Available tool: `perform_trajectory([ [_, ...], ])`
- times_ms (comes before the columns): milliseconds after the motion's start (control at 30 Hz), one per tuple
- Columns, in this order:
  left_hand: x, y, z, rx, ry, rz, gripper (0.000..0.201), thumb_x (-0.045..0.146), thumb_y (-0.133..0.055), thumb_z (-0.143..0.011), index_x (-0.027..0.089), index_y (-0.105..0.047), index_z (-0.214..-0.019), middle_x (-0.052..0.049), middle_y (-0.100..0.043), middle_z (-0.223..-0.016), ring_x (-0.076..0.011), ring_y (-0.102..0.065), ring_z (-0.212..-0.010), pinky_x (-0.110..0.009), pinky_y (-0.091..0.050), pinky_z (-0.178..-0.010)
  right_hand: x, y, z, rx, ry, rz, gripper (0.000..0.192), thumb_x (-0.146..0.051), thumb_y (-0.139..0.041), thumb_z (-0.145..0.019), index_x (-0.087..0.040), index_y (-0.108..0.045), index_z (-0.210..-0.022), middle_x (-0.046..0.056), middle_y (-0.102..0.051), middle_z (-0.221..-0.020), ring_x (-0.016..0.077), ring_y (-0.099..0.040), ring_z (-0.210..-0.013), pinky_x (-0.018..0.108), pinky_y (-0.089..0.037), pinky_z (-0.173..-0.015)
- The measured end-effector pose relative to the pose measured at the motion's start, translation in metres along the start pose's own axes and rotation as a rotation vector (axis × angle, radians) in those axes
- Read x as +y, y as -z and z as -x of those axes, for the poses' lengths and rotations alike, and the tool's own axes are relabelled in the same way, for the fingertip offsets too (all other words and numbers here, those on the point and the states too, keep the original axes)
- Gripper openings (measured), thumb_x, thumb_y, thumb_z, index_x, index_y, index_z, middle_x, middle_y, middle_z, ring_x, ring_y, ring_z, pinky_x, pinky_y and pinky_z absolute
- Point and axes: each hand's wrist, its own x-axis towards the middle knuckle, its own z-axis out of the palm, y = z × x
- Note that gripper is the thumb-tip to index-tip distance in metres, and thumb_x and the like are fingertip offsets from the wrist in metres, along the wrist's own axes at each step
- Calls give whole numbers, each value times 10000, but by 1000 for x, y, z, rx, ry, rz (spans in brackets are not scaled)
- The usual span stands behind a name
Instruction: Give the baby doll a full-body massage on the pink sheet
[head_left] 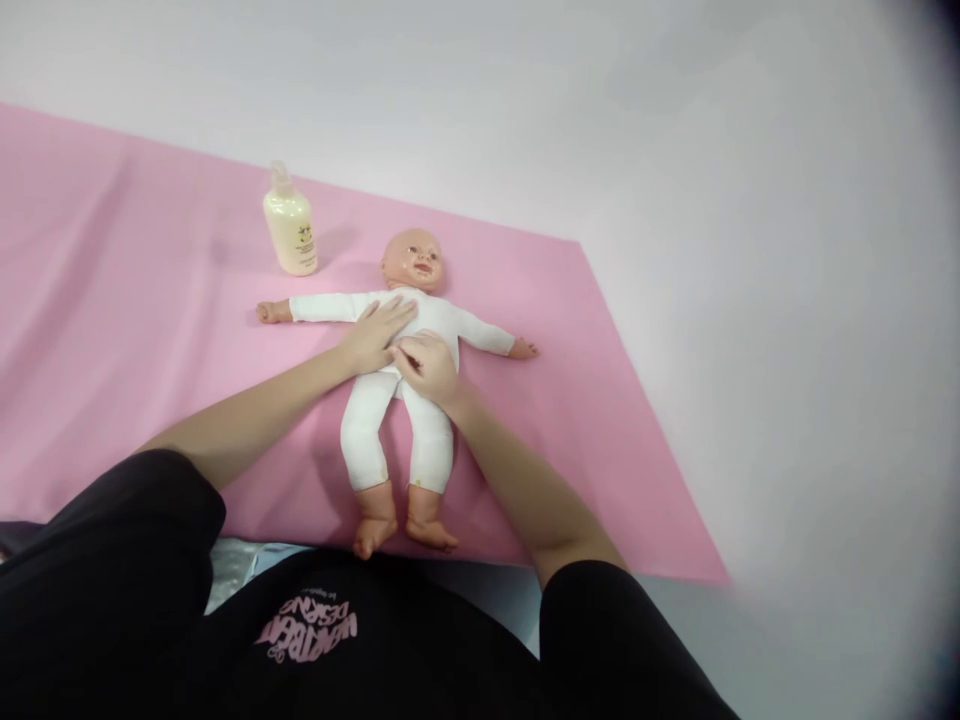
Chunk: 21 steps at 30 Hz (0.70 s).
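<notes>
A baby doll (431, 318) with a bare head and a white cloth body lies face up, arms spread and feet towards me. My left hand (379, 333) rests flat on its chest and belly, fingers stretched out together. Beside it, my right hand (431, 368) is curled into a loose fist against the doll's lower belly. A dark hollow shows between its thumb and fingers, with no object visible there. Parts of the doll's torso are hidden under both hands.
A pump bottle (291, 235) of pale yellow liquid stands upright beyond the doll's outstretched arm on the left. The pink cloth (570, 440) under everything has soft folds at the left. Around it lies a white surface (750, 300).
</notes>
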Motion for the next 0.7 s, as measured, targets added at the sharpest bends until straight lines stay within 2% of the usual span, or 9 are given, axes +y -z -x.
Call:
perform_trajectory([
  [67, 9, -1, 2, -49, -150, -24, 615, 344, -568, -948, 173, -570, -1539, -148, -517, -1644, -393, -340, -1611, -660, -183, -1333, -5, 4, 0, -13, 40, 84, 488, -406, -355, -1087, -205, -795, -1022, 126, -762, -1072, 279, -648, -1079, 452, -487, -1078],
  [133, 14, -6, 3, -83, -284, -28, 472, 297, -557, -942, 181, -706, -1374, -146, -680, -1469, -390, -490, -1510, -640, -256, -1319, -7, 9, -4, -50, 35, 116, 464, -391, -376, -1086, -226, -776, -1254, 111, -700, -1392, 298, -572, -1331, 479, -406, -1204],
  [200, 17, -9, 2, -104, -359, -22, 391, 267, -521, -952, 158, -777, -1227, -167, -760, -1309, -391, -609, -1377, -619, -386, -1257, -4, 11, -9, -104, -12, 110, 487, -377, -352, -1096, -263, -720, -1394, 59, -611, -1568, 283, -493, -1481, 495, -322, -1290],
  [267, 18, -9, 0, -91, -372, -14, 364, 250, -515, -944, 137, -804, -1134, -181, -780, -1249, -387, -661, -1297, -591, -470, -1194, 4, 11, -15, -141, -81, 91, 521, -368, -302, -1110, -274, -664, -1473, 31, -571, -1625, 263, -438, -1563, 516, -246, -1340],
  [400, 18, -2, -5, -50, -365, 66, 306, 291, -554, -944, 211, -830, -1049, -112, -798, -1247, -339, -671, -1303, -537, -470, -1216, 24, 11, -21, -146, -201, 74, 557, -389, -251, -1124, -265, -564, -1567, 11, -464, -1709, 261, -318, -1651, 562, -169, -1372],
  [500, 16, 1, -8, 7, -345, 158, 338, 338, -508, -995, 245, -831, -1039, -88, -807, -1234, -292, -691, -1280, -490, -470, -1224, 35, 9, -20, -126, -284, 85, 562, -382, -256, -1119, -257, -523, -1597, 23, -382, -1754, 289, -267, -1671, 591, -188, -1364],
  [600, 16, 0, -8, 33, -299, 161, 371, 313, -464, -1003, 248, -817, -909, -76, -830, -1139, -269, -713, -1234, -506, -412, -1268, 39, 1, -13, -32, -426, 128, 588, -432, -304, -1106, -246, -439, -1647, 79, -336, -1772, 376, -260, -1664, 674, -235, -1322],
  [700, 17, -1, -5, 31, -193, 120, 327, 260, -496, -932, 248, -787, -784, -49, -840, -1077, -284, -652, -1358, -550, -341, -1307, 34, -11, -5, 68, -532, 144, 641, -494, -303, -1100, -226, -351, -1681, 143, -302, -1778, 431, -258, -1654, 744, -248, -1282],
])
